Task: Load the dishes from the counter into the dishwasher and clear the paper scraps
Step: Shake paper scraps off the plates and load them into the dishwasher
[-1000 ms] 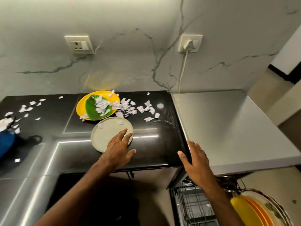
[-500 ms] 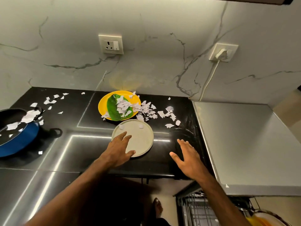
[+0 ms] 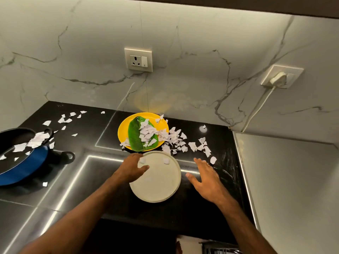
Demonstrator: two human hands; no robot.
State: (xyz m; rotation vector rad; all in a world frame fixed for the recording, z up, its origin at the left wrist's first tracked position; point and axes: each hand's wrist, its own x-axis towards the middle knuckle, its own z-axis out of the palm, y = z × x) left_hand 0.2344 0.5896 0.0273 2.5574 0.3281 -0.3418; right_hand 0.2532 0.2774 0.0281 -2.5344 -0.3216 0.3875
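Observation:
A cream plate (image 3: 159,182) lies flat on the black counter (image 3: 82,173), with two paper scraps on its far side. My left hand (image 3: 131,167) is on its left rim, thumb on top and fingers bent over the far-left edge. To the plate's right, my right hand (image 3: 205,178) hovers just above the counter with spread fingers, holding nothing. Behind the cream plate sits a yellow plate (image 3: 124,131) with a green leaf (image 3: 134,136) and a heap of paper scraps (image 3: 172,138) spilling to its right.
A blue pan (image 3: 23,162) holding scraps sits at the left edge, with more scraps scattered behind it. A grey surface (image 3: 293,180) adjoins the counter on the right. A plugged-in wall socket (image 3: 278,77) is above it. A bit of dishwasher rack (image 3: 220,251) shows at the bottom.
My left hand slid from the cream plate's top to its left rim. My right hand moved from the counter's front corner up beside the plate. The view swung left and up.

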